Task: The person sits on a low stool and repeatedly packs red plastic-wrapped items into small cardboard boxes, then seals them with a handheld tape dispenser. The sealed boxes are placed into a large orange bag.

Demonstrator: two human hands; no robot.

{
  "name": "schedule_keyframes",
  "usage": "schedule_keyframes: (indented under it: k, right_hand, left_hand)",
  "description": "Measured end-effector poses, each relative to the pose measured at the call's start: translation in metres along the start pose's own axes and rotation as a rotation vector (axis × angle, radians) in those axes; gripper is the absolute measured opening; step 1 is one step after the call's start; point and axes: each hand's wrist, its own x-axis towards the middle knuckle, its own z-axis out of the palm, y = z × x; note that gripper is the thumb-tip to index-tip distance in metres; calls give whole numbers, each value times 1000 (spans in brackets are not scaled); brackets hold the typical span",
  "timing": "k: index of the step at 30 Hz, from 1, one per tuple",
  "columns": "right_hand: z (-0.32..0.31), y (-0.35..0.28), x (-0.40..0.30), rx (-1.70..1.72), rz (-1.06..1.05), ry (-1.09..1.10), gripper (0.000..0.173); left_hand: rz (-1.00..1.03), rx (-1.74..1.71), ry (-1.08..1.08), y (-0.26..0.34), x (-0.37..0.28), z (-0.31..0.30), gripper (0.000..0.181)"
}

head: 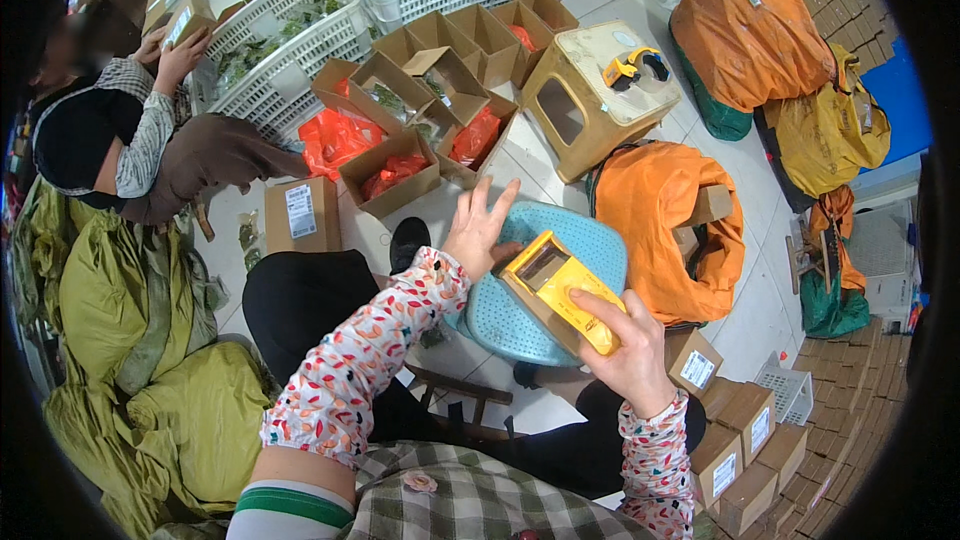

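Observation:
My right hand is closed around the lower end of a yellow tape dispenser, which lies tilted over a cardboard box. Beneath them is a light blue plastic stool with a dimpled top. At the dispenser's upper left, my left hand has its fingers spread over the stool's edge; its thumb side is near the box's end, and whether it touches the box cannot be told. Between my left hand and the row of boxes, an open carton holds a red plastic bag.
A co-worker holds a box at the upper left beside white crates of greens. A beige stool carries another tape dispenser. An open orange sack and labelled boxes stand right; olive sacks lie left.

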Motion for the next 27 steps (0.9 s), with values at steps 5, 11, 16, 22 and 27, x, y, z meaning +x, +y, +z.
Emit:
schedule_keyframes:
  k: [5,11,16,22,27]
  right_hand:
    - [-1,1,1,3,-41,30,65]
    - [-3,4,3,41,-21,7,62]
    - [-12,3,3,38,24,-60,63]
    - [-70,22,-57,-7,174,-171,61]
    - [-82,50,-131,-94,254,-148,61]
  left_hand:
    - [451,58,-287,-13,6,-13,101]
    - [304,-857,-747,12,12,-10,124]
    - [254,-1002,-765,14,16,1,106]
    - [209,-580,-743,25,23,-18,104]
    - [411,-352,-665,27,29,-19,103]
